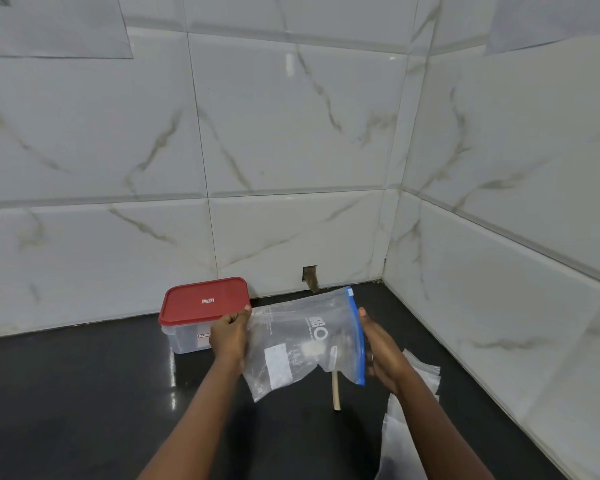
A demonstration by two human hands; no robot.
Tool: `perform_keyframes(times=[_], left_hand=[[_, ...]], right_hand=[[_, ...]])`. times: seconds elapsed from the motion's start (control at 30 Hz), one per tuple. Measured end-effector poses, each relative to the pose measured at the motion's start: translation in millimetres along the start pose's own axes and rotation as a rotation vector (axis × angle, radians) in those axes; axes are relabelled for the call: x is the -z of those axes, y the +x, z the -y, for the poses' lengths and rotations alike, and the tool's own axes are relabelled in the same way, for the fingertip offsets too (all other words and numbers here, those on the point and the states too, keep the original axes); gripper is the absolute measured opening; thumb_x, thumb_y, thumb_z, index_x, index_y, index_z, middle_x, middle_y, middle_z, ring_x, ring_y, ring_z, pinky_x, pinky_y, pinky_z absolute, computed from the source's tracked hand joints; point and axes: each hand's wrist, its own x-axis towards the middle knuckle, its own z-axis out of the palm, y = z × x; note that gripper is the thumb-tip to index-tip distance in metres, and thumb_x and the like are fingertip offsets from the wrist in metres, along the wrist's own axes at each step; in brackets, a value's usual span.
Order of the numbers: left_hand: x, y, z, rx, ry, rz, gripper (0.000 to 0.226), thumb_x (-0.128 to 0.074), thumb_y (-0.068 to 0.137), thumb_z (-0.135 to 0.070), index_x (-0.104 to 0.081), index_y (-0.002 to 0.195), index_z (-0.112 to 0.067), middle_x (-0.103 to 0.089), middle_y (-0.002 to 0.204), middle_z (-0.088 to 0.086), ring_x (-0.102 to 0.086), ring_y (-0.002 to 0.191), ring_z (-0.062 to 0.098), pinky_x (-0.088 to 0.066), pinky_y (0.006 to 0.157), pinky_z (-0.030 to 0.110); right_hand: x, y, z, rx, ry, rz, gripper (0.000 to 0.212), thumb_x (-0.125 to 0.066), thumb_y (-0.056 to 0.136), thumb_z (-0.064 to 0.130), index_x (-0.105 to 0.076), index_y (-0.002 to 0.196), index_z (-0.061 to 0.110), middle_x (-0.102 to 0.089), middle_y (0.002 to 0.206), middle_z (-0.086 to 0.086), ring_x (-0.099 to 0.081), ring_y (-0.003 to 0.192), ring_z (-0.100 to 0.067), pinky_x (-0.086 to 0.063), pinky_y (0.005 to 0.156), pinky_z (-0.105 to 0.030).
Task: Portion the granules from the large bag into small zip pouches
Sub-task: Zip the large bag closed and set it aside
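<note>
Pouches point(397, 441) lie on black counter point(84, 393) by marble-tiled walls point(291, 133); left hand point(229, 336) and right hand point(381, 355) grip the large bag point(291, 341).

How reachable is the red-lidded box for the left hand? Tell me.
Probably yes: the left hand is right beside the red-lidded box, nothing between them, though it grips the zip bag and must release first.

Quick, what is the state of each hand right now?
Left hand: closed, pinching the large bag at its bottom edge.
Right hand: at the bag's blue zip edge; whether it grips cannot be told.
</note>
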Motion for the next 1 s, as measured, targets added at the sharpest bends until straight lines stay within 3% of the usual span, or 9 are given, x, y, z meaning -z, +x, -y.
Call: perform_keyframes(times=[0.13, 0.23, 0.3, 0.4, 0.53, 0.67, 0.77, 0.83, 1.0], left_hand=[[6, 6, 16, 0.143, 0.028, 0.175, 0.041, -0.05, 0.092, -0.046, -0.048, 0.067, -0.015, -0.05, 0.067, 0.005, -0.046, 0.06, 0.017, -0.039, 0.058, 0.028], [13, 9, 32, 0.355, 0.086, 0.364, 0.047, -0.04, 0.093, -0.056, -0.055, 0.116, -0.017, -0.06, 0.119, 0.011, -0.058, 0.108, 0.032, -0.044, 0.095, 0.049], [23, 3, 42, 0.482, 0.221, 0.372, 0.061, -0.044, 0.091, -0.058, -0.036, 0.138, -0.02, -0.044, 0.139, 0.012, -0.047, 0.122, 0.038, -0.04, 0.088, 0.052], [36, -12, 49, 0.615, 0.272, 0.439, 0.062, -0.056, 0.088, -0.05, -0.045, 0.132, -0.008, -0.051, 0.121, 0.017, -0.058, 0.095, 0.032, -0.051, 0.069, 0.041], [35, -21, 55, 0.545, 0.149, 0.415, 0.042, -0.061, 0.09, -0.028, -0.059, 0.112, 0.007, -0.064, 0.086, 0.016, -0.062, 0.067, 0.02, -0.055, 0.053, 0.026], [33, -19, 55, 0.491, 0.064, 0.274, 0.026, -0.065, 0.086, -0.009, -0.06, 0.1, 0.013, -0.065, 0.085, 0.02, -0.063, 0.066, 0.021, -0.053, 0.045, 0.021], [41, -14, 50, 0.485, 0.078, 0.195, 0.012, -0.065, 0.085, 0.0, -0.061, 0.088, 0.012, -0.064, 0.079, 0.021, -0.062, 0.064, 0.022, -0.052, 0.042, 0.022], [47, -16, 49, 0.506, 0.123, 0.245, 0.01, -0.063, 0.085, 0.001, -0.061, 0.087, 0.011, -0.065, 0.077, 0.019, -0.063, 0.064, 0.021, -0.053, 0.044, 0.022], [61, -29, 48, 0.575, 0.354, 0.472, 0.02, -0.067, 0.083, -0.006, -0.063, 0.1, 0.003, -0.067, 0.072, 0.011, -0.063, 0.061, 0.015, -0.05, 0.051, 0.023]], right_hand=[[3, -8, -20, -0.214, 0.009, 0.097, 0.029, -0.053, 0.095, 0.027, -0.05, 0.117, 0.009, -0.057, 0.117, -0.014, -0.06, 0.103, -0.03, -0.054, 0.079, -0.046], [-2, -4, -31, -0.227, 0.028, -0.062, 0.006, -0.051, 0.096, 0.011, -0.052, 0.098, 0.006, -0.056, 0.114, -0.017, -0.06, 0.087, -0.025, -0.053, 0.07, -0.04], [-5, 2, -38, -0.252, 0.048, -0.156, 0.005, -0.052, 0.095, 0.009, -0.054, 0.097, 0.005, -0.055, 0.111, -0.016, -0.059, 0.086, -0.026, -0.053, 0.07, -0.04], [-10, 10, -50, -0.268, -0.001, -0.212, 0.026, -0.051, 0.096, 0.01, -0.052, 0.12, -0.002, -0.053, 0.108, -0.014, -0.056, 0.095, -0.03, -0.053, 0.081, -0.045], [-16, 13, -60, -0.25, -0.066, -0.234, 0.033, -0.05, 0.097, 0.011, -0.049, 0.125, -0.006, -0.055, 0.119, -0.019, -0.054, 0.096, -0.03, -0.051, 0.09, -0.047], [-21, 13, -62, -0.244, -0.147, -0.278, 0.031, -0.051, 0.096, 0.013, -0.05, 0.121, -0.005, -0.054, 0.112, -0.017, -0.057, 0.105, -0.035, -0.05, 0.083, -0.043], [-8, 20, -60, -0.188, -0.274, -0.33, 0.014, -0.058, 0.092, 0.012, -0.058, 0.095, -0.002, -0.062, 0.109, -0.023, -0.062, 0.097, -0.035, -0.052, 0.09, -0.051], [-2, 23, -54, -0.155, -0.312, -0.328, 0.014, -0.059, 0.091, 0.012, -0.058, 0.082, 0.002, -0.064, 0.104, -0.022, -0.064, 0.093, -0.033, -0.054, 0.088, -0.047], [-4, 18, -41, -0.062, -0.503, -0.265, 0.012, -0.053, 0.095, 0.021, -0.055, 0.095, 0.009, -0.059, 0.098, -0.01, -0.06, 0.093, -0.022, -0.05, 0.086, -0.036]])
